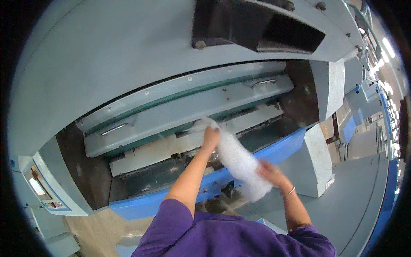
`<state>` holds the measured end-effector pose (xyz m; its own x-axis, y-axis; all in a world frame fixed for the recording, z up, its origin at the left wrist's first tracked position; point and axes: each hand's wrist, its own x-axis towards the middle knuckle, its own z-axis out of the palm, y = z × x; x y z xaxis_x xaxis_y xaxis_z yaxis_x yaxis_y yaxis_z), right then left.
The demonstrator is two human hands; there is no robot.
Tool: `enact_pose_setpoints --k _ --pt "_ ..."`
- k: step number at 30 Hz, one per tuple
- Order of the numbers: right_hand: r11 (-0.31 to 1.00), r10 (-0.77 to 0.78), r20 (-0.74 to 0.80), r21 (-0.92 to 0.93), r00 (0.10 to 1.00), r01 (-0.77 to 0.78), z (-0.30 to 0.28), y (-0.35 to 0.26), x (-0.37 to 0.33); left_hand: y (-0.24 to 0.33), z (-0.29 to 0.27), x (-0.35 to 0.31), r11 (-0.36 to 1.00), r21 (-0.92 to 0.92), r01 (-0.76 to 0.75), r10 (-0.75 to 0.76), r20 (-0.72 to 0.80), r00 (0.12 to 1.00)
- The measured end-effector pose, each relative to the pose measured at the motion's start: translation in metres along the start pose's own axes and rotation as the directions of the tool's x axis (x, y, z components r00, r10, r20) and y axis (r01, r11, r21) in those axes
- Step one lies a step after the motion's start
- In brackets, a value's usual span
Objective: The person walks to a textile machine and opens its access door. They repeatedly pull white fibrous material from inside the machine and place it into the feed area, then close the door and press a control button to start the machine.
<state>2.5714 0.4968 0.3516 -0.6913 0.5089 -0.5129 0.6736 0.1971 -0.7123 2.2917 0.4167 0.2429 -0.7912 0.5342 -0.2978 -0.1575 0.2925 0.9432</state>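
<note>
Grey machinery (115,64) fills most of the frame, with an open, dark-sided recess across the middle. Inside it, a long grey panel (180,115) carries two metal handles, and a blue bar (145,203) runs along the recess's lower edge. A small control panel (45,188) sits at lower left; a black bracket (257,30) is at upper centre. At the centre, a loose, fluffy white fibre bundle (237,158) slants down to the right, across the blue bar. The person's left hand (210,139) pinches its upper end, fingers curled in. The right hand (274,173), blurred, touches its lower right side; whether those fingers grip, I cannot tell. A purple shirt (231,235) shows at the bottom.
</note>
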Motion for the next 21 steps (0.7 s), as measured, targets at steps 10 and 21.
enact_pose_setpoints --k 10,21 --pt "0.991 -0.096 -0.131 0.084 0.987 0.108 0.056 -0.075 0.214 0.015 0.006 -0.069 0.256 0.859 -0.443 -0.155 0.489 0.859" --pt "0.554 -0.276 0.456 0.795 0.846 -0.247 0.090 -0.092 0.142 0.038 -0.111 -0.148 0.793 0.185 -0.580 0.243 0.778 0.580"
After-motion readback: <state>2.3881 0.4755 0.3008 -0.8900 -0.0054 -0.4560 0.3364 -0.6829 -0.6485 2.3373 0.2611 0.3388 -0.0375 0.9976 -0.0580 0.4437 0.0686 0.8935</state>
